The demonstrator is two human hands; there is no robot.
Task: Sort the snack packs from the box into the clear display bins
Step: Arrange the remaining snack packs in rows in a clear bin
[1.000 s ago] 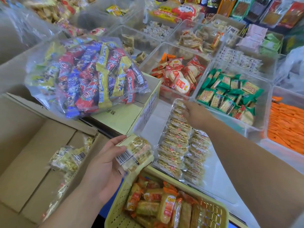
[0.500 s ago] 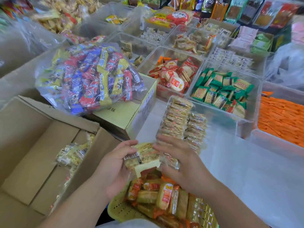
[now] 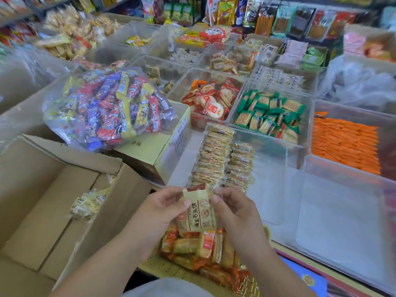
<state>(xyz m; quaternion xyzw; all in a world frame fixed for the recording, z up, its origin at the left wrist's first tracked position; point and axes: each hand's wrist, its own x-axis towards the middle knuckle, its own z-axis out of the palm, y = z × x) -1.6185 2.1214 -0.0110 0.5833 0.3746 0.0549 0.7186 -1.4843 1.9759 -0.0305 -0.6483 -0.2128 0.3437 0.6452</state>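
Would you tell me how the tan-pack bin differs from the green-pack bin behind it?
The tan packs stand in two tidy rows at their bin's left; the green packs lie jumbled across theirs. The tan-pack bin is mostly bare; the green-pack bin is nearly covered. Both are clear plastic.

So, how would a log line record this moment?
phase: sorting | left hand: pinching beige snack pack | right hand: pinching same pack | clear bin ahead: two rows filed | box: more packs inside
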